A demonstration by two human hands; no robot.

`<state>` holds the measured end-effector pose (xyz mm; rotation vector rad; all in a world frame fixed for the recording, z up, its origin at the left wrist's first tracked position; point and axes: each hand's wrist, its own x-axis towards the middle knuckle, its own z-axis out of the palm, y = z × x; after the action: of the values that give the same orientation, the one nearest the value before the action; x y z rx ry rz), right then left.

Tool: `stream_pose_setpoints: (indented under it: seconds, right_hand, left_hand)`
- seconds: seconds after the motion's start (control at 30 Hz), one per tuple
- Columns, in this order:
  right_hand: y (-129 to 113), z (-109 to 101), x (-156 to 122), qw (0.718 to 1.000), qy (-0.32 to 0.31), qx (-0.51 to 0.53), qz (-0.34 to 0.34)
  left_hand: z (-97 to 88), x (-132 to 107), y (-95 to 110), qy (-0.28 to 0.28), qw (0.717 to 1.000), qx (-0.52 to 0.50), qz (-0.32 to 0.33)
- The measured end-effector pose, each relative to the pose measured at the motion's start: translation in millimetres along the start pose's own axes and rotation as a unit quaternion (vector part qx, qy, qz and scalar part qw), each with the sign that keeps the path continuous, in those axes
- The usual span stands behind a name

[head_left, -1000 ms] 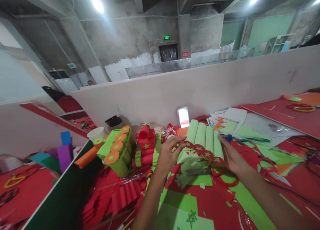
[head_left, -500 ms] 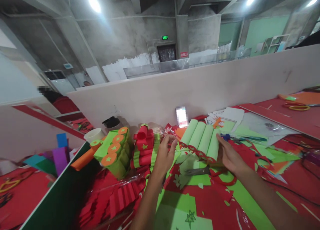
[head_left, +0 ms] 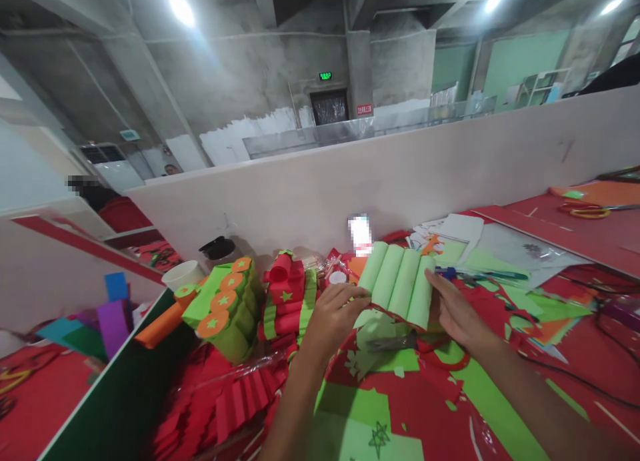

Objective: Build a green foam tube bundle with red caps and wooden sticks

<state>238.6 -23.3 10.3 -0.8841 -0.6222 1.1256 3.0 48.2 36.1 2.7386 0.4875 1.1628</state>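
Tipped since the earlier frame, starred edge nearly hidden, 4 light-green paper rolls are held beyond the scissors, my left hand pinching the near-left corner, my right hand clasping the right side, presumably keeping the row together.

Three glaring white ceiling lamps light my dim concrete room. Soft shadows line my pale-green paper tubes. Toward the far edge of the red tabletop, a white rectangular screen glares, pixelated. Wide-angle distortion stretches the periphery.
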Motion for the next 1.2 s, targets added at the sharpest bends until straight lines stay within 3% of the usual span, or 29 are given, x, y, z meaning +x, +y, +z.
stream_pose_setpoints:
  seconds: [0.13, 0.23, 0.37, 0.5, 0.73, 0.8, 0.9, 1.07, 1.2]
  right_hand:
    - [-2.4, -0.2, -0.8, 0.997, -0.034, -0.054, -0.049]
    - [-2.9, 0.1, -2.5, 0.984, -0.046, -0.136, -0.105]
    - [-0.3, 2.1, -6.6, 0.940, -0.105, -0.280, -0.166]
    - [3.1, 3.6, -9.3, 0.898, -0.142, -0.365, -0.199]
    - [6.0, 1.0, -7.8, 0.863, -0.153, -0.427, -0.223]
    - [6.3, 0.7, -7.6, 0.863, -0.153, -0.426, -0.224]
    - [5.2, 1.3, -8.7, 0.860, -0.159, -0.431, -0.224]
    - [2.5, 2.3, -11.1, 0.839, -0.185, -0.457, -0.232]
    - [-0.6, 2.5, -12.0, 0.818, -0.211, -0.468, -0.260]
  left_hand:
    - [-3.9, 2.3, -1.2, -0.024, 0.999, 0.027, 0.029]
    - [-4.3, 3.7, -1.5, -0.009, 0.999, 0.047, 0.008]
    - [-4.7, 2.9, -0.8, 0.035, 0.996, 0.066, -0.044]
    - [-7.5, 1.0, 0.5, 0.132, 0.988, 0.062, -0.051]
    - [-17.7, 3.3, 6.2, 0.194, 0.977, 0.007, -0.084]
    - [-21.3, 5.7, 8.8, 0.180, 0.978, -0.017, -0.105]
    - [-24.2, 9.5, 10.9, 0.107, 0.986, -0.044, -0.119]
    - [-18.2, 12.4, 7.8, -0.025, 0.992, -0.081, -0.088]
    - [-13.3, 11.9, 5.3, -0.075, 0.987, -0.118, -0.082]
